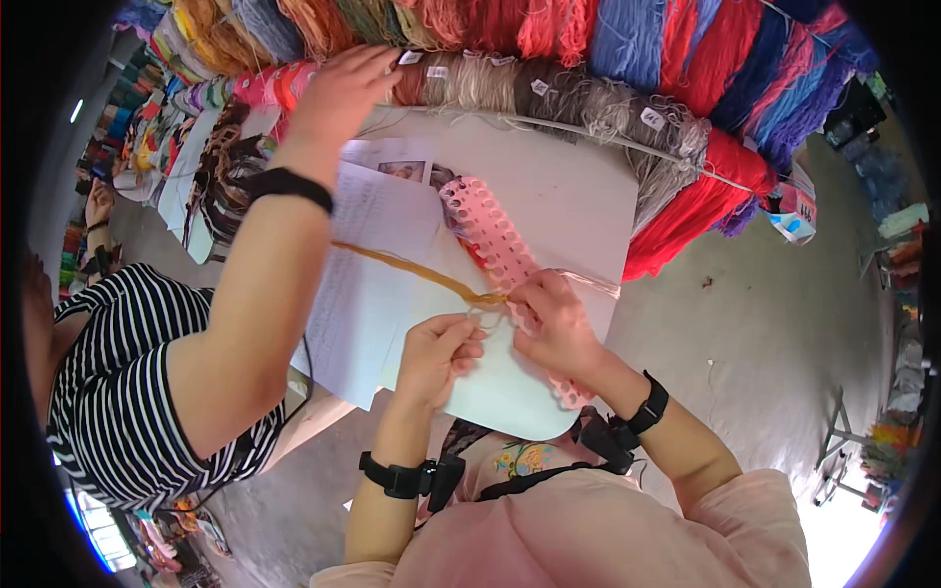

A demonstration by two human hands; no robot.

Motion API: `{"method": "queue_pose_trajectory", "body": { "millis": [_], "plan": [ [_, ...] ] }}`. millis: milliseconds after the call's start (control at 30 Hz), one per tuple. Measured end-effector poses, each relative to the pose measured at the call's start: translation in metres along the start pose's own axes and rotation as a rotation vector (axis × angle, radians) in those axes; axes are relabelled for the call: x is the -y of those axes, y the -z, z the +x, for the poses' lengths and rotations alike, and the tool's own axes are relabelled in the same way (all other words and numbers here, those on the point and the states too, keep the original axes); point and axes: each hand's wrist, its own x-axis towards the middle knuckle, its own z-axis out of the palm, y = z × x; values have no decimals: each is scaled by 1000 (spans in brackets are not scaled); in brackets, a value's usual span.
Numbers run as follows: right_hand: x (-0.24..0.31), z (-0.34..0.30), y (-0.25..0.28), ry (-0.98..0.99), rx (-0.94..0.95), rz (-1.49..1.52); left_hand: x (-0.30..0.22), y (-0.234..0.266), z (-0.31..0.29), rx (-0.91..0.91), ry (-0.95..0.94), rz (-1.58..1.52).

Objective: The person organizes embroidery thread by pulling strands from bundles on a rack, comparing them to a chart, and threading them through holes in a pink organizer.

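Remote log, head view. I have the golden strand [417, 263] above the white table [578, 186], running from behind a co-worker's forearm [270, 284] to the right hand [555, 318]. Right hand: closed, thumb and fingers pinching the strand over the pink perforated strip [493, 230]. I judge the fingertip pinch suits something this thin, gathering its fibres at one spot.

Left hand [438, 359]: fingers curled, thumb against them, just beside the right. A thin pale loop [474, 315] shows near its fingertips; I cannot tell whether it grips this. Its closeness probably lets both hands meet at one point.

The strip lies diagonally, passing beneath the right hand, perhaps to sit within easy reach. Printed sheets [377, 235] lie left of it, presumably for reference. The co-worker's hand [343, 88] is at the skeins [480, 88]; its grip is unclear to me.
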Motion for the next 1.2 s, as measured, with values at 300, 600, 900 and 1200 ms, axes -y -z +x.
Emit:
{"method": "queue_pose_trajectory", "body": {
  "millis": [300, 600, 900, 1200],
  "plan": [
    [-3, -1, -1, 57, 51, -153, 14, 11, -5, 159, 38, -158],
    [-7, -8, -4, -273, 9, 440, 9, -27, -1, 376, -170, 586],
    [-4, -1, -7, 31, 40, -257, -27, 218, -93, -218, -88, -233],
    [-10, -2, 3, 20, 76, 27, 12, 248, -86, -674, -274, 299]
  ]
}}
